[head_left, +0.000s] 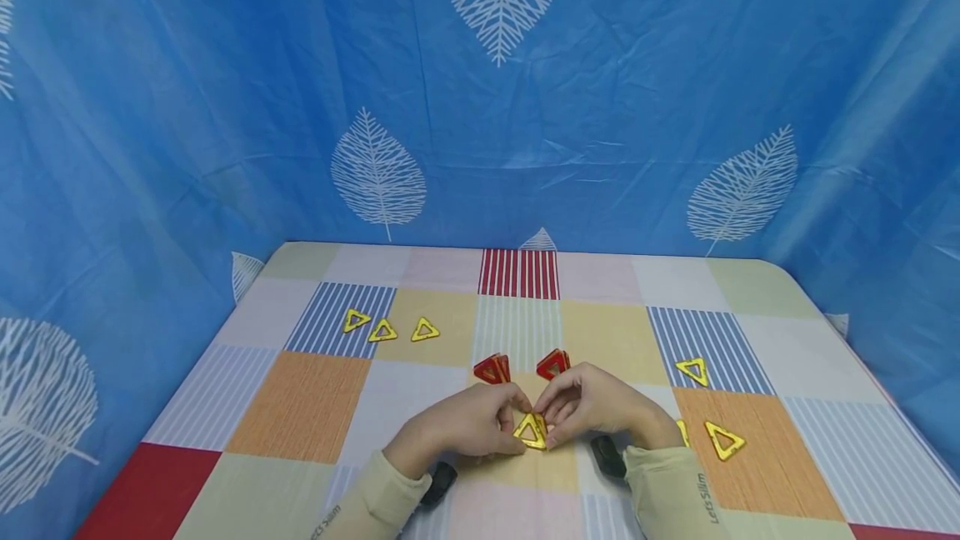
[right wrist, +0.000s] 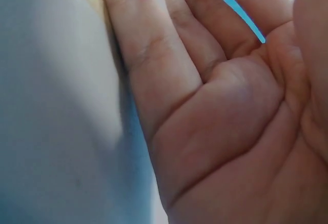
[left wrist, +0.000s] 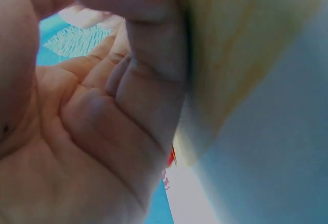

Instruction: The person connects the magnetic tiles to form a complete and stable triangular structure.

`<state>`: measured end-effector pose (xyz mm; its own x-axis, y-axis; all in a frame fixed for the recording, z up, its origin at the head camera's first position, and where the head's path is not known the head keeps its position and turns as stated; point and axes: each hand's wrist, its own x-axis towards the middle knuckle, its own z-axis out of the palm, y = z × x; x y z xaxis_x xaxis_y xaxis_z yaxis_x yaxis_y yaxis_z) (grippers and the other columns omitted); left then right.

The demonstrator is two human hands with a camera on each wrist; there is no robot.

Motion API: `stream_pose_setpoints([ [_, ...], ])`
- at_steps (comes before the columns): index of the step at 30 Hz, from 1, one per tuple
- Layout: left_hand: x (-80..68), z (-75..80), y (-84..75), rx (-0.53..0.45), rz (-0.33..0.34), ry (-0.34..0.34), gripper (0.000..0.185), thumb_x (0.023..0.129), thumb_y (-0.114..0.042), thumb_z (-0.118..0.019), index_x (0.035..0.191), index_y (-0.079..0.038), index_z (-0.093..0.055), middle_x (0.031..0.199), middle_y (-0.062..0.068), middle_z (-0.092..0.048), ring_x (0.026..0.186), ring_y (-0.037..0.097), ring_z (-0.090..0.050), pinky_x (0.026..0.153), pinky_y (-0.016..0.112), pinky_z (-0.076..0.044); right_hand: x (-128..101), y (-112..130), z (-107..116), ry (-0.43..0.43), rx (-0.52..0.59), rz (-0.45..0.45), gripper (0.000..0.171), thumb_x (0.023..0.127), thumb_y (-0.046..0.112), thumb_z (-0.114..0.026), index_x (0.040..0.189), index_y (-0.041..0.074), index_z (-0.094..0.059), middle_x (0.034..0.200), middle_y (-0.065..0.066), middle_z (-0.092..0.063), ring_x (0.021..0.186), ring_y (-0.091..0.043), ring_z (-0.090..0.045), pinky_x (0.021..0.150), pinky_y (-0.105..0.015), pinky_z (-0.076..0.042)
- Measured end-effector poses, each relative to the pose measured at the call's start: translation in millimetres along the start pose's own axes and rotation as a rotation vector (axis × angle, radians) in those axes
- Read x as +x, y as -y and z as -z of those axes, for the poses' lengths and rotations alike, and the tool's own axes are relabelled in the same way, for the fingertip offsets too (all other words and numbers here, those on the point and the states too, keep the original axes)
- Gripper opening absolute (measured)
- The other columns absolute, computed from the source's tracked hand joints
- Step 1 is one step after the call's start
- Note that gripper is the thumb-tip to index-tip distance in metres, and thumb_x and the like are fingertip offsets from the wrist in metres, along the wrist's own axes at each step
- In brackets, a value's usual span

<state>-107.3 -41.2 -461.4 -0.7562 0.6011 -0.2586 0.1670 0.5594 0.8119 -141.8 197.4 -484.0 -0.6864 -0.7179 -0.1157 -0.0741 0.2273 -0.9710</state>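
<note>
Blue leaf-print fabric backs a table with a checked cloth (head_left: pixel 300 407). Three yellow triangles (head_left: pixel 382 329) lie flat at far left. Left hand (head_left: pixel 468 423) and right hand (head_left: pixel 600 408) meet at the near centre, fingers curled, jointly pinching a yellow triangular tile (head_left: pixel 531 431) with an open centre, held upright against the cloth. Two red triangle stacks (head_left: pixel 525 367) stand just behind. Two further yellow triangles (head_left: pixel 708 407) lie at right

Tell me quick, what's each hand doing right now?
Left hand: pinching the yellow triangle tile.
Right hand: pinching the same yellow triangle tile from the other side.
</note>
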Motion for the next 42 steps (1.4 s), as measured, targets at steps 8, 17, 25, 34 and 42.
stream_pose_setpoints([
  [8,-9.3,31.1,9.6,-0.109,-0.096,0.079,0.037,0.086,-0.015,-0.081,0.118,-0.008,-0.065,0.079,0.001,-0.066,0.052,0.014,-0.057,0.048,0.027,-0.046,1,0,-2,-0.006,-0.001,-0.005,0.031,0.072,-0.001,-0.089,0.099,-0.004,-0.074,0.089,-0.017,-0.072,0.076,-0.019,-0.069,0.068,-0.028,-0.057],
  [17,-20.2,71.4,36.9,-0.146,-0.063,-0.227,0.046,0.085,-0.017,-0.082,0.126,-0.006,-0.063,0.105,0.014,-0.058,0.07,0.019,-0.053,0.056,0.031,-0.045,1,-3,-4,-0.01,0.037,-0.026,0.031,0.072,0.0,-0.089,0.099,-0.004,-0.074,0.088,-0.015,-0.072,0.076,-0.017,-0.069,0.068,-0.027,-0.057],
  [25,-23.4,100.2,68.2,-0.057,0.107,-0.556,0.056,0.08,-0.008,-0.084,0.131,-0.007,-0.061,0.109,0.013,-0.057,0.083,0.023,-0.049,0.06,0.032,-0.043,0,-5,-3,-0.01,0.05,-0.047,0.031,0.072,0.001,-0.09,0.099,-0.002,-0.075,0.09,-0.016,-0.072,0.076,-0.017,-0.068,0.069,-0.027,-0.056],
  [34,-36.5,135.9,99.5,0.043,0.229,-0.613,0.065,0.08,-0.009,-0.084,0.138,-0.009,-0.057,0.119,0.013,-0.056,0.096,0.029,-0.049,0.062,0.034,-0.05,1,-6,-1,-0.016,0.043,-0.05,0.03,0.072,0.001,-0.09,0.098,-0.001,-0.075,0.089,-0.016,-0.072,0.076,-0.017,-0.069,0.069,-0.028,-0.057],
  [42,-55.6,165.1,123.0,0.094,0.269,-0.623,0.061,0.085,-0.012,-0.08,0.14,-0.005,-0.053,0.127,0.02,-0.052,0.098,0.031,-0.047,0.064,0.034,-0.048,1,-6,-1,-0.01,0.055,-0.051,0.031,0.072,0.002,-0.09,0.099,-0.001,-0.075,0.089,-0.016,-0.072,0.076,-0.017,-0.069,0.069,-0.028,-0.057],
])
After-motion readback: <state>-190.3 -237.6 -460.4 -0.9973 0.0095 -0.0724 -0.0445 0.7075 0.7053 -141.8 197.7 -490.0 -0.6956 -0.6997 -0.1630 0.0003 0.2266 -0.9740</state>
